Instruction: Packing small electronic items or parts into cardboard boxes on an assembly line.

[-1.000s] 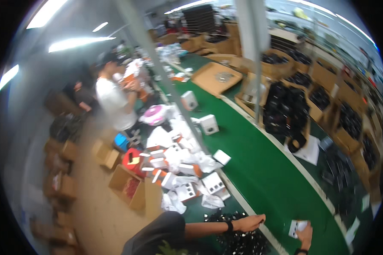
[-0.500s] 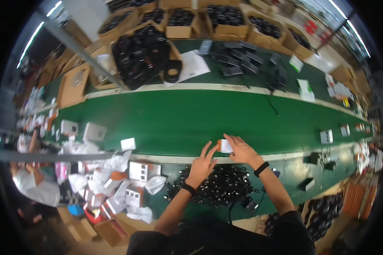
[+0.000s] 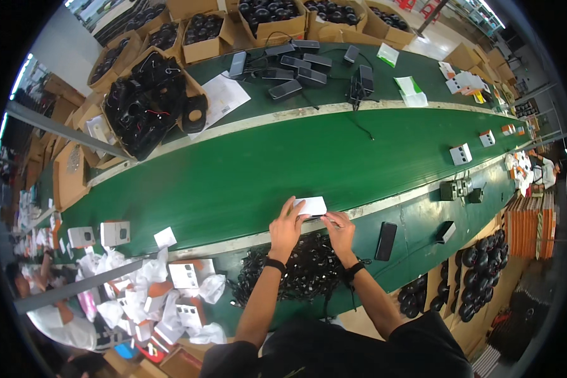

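Note:
Between my two hands, at the near edge of the green belt, is a small white box (image 3: 312,205). My left hand (image 3: 284,228) grips its left end, thumb and fingers closed on it. The fingers of my right hand (image 3: 340,233) pinch at the box's lower right edge, where something dark shows and is too small to name. Below my hands lies a tangled heap of black cables (image 3: 309,268), partly covered by my left forearm.
Across the near ledge, white boxes in plastic bags (image 3: 151,296) pile up left; a black phone (image 3: 386,241) lies right. Beyond the green belt (image 3: 233,183) are black devices (image 3: 296,66) and cartons of black parts (image 3: 268,25). Another person (image 3: 57,309) is at far left.
The view has swung and tilted, shifting the whole scene. My right hand has moved from the box's top to its lower right edge; my left hand has closed on the left end.

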The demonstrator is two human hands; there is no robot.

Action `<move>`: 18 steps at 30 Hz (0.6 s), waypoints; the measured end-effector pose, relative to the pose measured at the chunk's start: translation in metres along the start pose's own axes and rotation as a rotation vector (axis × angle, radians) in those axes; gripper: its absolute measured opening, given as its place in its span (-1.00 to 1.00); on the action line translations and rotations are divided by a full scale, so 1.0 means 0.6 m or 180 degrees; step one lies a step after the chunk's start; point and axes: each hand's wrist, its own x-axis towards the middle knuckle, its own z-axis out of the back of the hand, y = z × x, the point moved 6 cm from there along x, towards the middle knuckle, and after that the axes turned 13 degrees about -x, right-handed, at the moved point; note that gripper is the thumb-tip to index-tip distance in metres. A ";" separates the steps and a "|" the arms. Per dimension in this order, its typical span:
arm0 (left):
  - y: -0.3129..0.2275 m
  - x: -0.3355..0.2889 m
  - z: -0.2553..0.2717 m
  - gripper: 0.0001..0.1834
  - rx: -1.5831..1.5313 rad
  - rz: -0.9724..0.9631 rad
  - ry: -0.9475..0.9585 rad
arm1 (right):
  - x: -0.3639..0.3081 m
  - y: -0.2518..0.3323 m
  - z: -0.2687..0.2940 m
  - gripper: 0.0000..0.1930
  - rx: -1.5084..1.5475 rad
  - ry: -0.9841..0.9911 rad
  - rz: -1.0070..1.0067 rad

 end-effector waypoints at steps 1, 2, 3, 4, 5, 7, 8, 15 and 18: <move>0.001 0.002 0.004 -0.60 -0.0075 0.0084 -0.0076 | 0.000 0.003 0.000 -0.77 0.0010 -0.0008 -0.0010; -0.002 0.000 0.006 -0.63 -0.0108 0.0101 -0.0128 | -0.002 0.022 0.001 -0.79 -0.0504 -0.0049 0.0449; -0.004 0.000 0.007 -0.63 -0.0097 0.0094 -0.0119 | -0.006 0.040 -0.002 -0.81 -0.1019 -0.0090 0.0908; -0.006 0.002 0.005 -0.62 -0.0200 0.0176 -0.0078 | -0.005 0.034 -0.009 -0.81 -0.0768 -0.0057 0.0640; -0.008 0.003 0.002 -0.61 -0.0303 0.0259 -0.0036 | -0.006 0.031 -0.003 -0.81 -0.0776 -0.0081 0.0627; -0.019 0.006 -0.002 -0.62 -0.0309 0.0205 -0.0032 | -0.009 0.032 0.002 -0.73 -0.1392 -0.0027 0.1048; -0.025 0.007 -0.005 -0.62 -0.0310 0.0171 -0.0047 | -0.008 0.026 0.007 -0.73 -0.1406 -0.0052 0.1033; -0.023 0.021 0.007 -0.65 -0.0533 0.0050 -0.0185 | 0.006 0.037 0.015 -0.57 -0.0596 -0.0169 0.0407; -0.033 0.024 -0.009 -0.67 -0.0580 0.0195 -0.0049 | 0.010 0.023 0.019 -0.62 -0.0753 -0.0362 0.0519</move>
